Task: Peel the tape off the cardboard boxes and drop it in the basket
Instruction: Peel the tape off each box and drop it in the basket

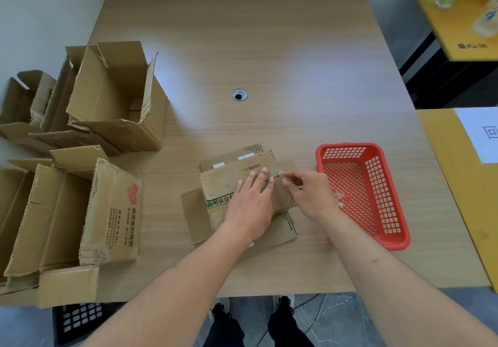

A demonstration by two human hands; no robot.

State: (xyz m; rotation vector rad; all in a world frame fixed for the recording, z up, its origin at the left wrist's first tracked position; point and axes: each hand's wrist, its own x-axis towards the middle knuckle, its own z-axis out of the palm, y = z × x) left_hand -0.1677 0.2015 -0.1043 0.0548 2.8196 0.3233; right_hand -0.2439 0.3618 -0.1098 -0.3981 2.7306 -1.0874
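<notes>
Cardboard box (229, 185) flat under left hand (252, 201); right hand (310, 193) pinches tape (283, 175).

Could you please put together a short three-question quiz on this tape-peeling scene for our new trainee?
1. True or false: the left hand lies flat on the flattened box.
2. What does the right hand pinch? A) a strip of tape B) a pen C) the rim of the basket
3. Fill in: the red basket stands on the table to the person's ____ of the flattened box.

Key:
1. True; its fingers are straight and press the cardboard.
2. A; the clear strip comes off the box's right edge.
3. Right; a crumpled bit of tape already lies in it.
</notes>
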